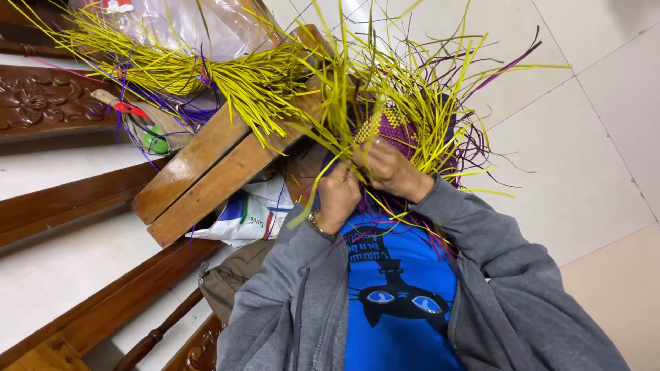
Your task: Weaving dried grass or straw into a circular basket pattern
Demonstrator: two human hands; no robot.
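While you weave, both of your hands are up in front of your chest, closed on thin strips. Your left hand [338,194] is curled shut and pinches yellow strips [385,75] that run down past your wrist. Your right hand [390,167] is curled too, with its fingers pressed on the edge of the woven piece [393,127], which sits just above both hands, over your lap.

To do this step well, I think you should keep the woven part held firm with the right hand, so it does not twist. Pull each strip snug with the left hand, but not so hard that it bends sharp or snaps. Take one strip at a time and push the loose ones out of the way, because they stick out all around and can tangle.

Now the count. I see two hands, both yours. One woven piece, purple and yellow. The loose strips on it are too many to count, some yellow and some purple. One more bundle [206,72] of yellow strips lies on the wooden bench [206,172] to your left, near a clear plastic bag [185,24]. One tool with a red handle [129,108] lies close to it. One white bag [244,214] sits under the bench.
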